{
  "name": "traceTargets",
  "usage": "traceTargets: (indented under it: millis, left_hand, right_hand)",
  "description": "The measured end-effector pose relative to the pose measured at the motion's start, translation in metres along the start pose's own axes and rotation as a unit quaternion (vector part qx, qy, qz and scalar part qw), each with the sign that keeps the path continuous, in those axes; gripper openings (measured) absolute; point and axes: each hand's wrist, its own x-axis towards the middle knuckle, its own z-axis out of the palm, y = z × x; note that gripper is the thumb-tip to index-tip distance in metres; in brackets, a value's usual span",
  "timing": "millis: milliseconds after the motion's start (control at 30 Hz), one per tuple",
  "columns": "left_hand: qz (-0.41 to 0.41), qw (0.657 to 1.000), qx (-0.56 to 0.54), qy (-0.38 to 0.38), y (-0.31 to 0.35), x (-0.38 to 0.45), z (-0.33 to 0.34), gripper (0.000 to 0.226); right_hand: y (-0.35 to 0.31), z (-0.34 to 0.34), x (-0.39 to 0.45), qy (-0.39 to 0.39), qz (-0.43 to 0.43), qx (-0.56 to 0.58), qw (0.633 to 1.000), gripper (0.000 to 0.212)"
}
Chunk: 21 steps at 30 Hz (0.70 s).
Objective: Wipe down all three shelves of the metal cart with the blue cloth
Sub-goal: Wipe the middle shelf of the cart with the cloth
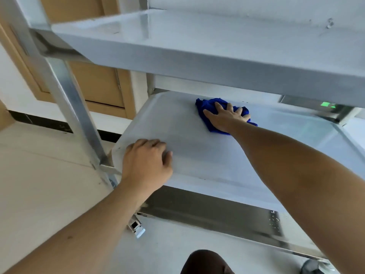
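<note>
The metal cart's top shelf (197,42) fills the upper part of the head view. Below it lies the middle shelf (197,151), and a lower shelf (197,234) shows beneath that. A crumpled blue cloth (205,104) lies toward the back of the middle shelf. My right hand (225,117) presses flat on the cloth with fingers spread, reaching in under the top shelf. My left hand (146,161) rests on the middle shelf's front left corner, fingers curled over the edge.
The cart's left upright post (65,91) slants from top left down to the middle shelf's corner. A caster (136,227) sits under that corner. Behind the cart are a wooden door (94,84), a dark baseboard and pale floor tiles. My knee (205,262) shows at the bottom.
</note>
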Motion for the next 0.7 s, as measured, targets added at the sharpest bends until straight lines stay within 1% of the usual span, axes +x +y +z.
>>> traceTargets:
  millis: [100, 167, 267, 500, 700]
  left_hand:
    - [-0.003, 1.0, 0.002, 0.024, -0.023, -0.006, -0.001, 0.038]
    - [0.002, 0.999, -0.009, 0.044, -0.032, -0.011, 0.003, 0.043]
    - [0.005, 0.998, -0.012, 0.058, -0.038, -0.012, 0.007, 0.043]
    - [-0.005, 1.0, -0.006, 0.023, -0.038, -0.011, 0.004, 0.047]
    - [0.002, 1.0, 0.016, -0.006, -0.037, -0.011, -0.005, 0.048]
  right_hand:
    - [-0.046, 0.003, 0.004, 0.0, -0.024, 0.001, 1.0, 0.08]
    - [-0.068, 0.004, 0.008, 0.001, -0.031, 0.002, 1.0, 0.08]
    - [-0.094, 0.007, 0.014, 0.009, -0.039, -0.001, 0.999, 0.08]
    - [-0.143, 0.012, 0.008, 0.018, -0.066, 0.001, 0.998, 0.08]
    - [-0.178, 0.023, -0.036, 0.022, -0.133, 0.009, 0.991, 0.078]
